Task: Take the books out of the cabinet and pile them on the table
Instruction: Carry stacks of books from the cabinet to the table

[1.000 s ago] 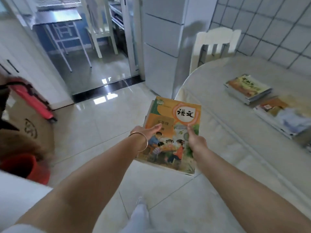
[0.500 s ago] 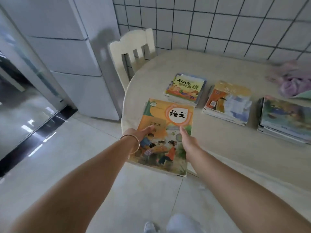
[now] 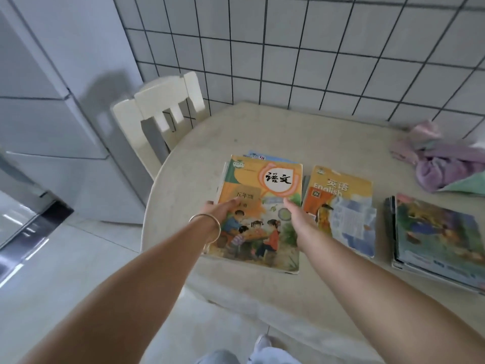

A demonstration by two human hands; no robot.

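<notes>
An orange Chinese textbook (image 3: 262, 200) with children on its cover lies over the leftmost pile on the beige table (image 3: 275, 132). My left hand (image 3: 223, 210), with a gold bangle on the wrist, grips its left edge, thumb on the cover. My right hand (image 3: 298, 219) holds its right side, thumb on top. A blue book corner (image 3: 258, 155) of the pile underneath peeks out behind it. To the right lies an English textbook pile (image 3: 343, 206), then a third pile with a painted cover (image 3: 435, 232).
A cream chair (image 3: 160, 109) stands at the table's far left corner against a white tiled wall. A purple and green cloth (image 3: 443, 164) is bunched at the table's far right. A white cabinet or fridge (image 3: 52, 101) stands on the left. My shoe (image 3: 262, 342) shows below.
I turned from the doorway toward the table and carried the orange textbook forward with both hands. It now sits over the leftmost pile, covering the book seen there before.
</notes>
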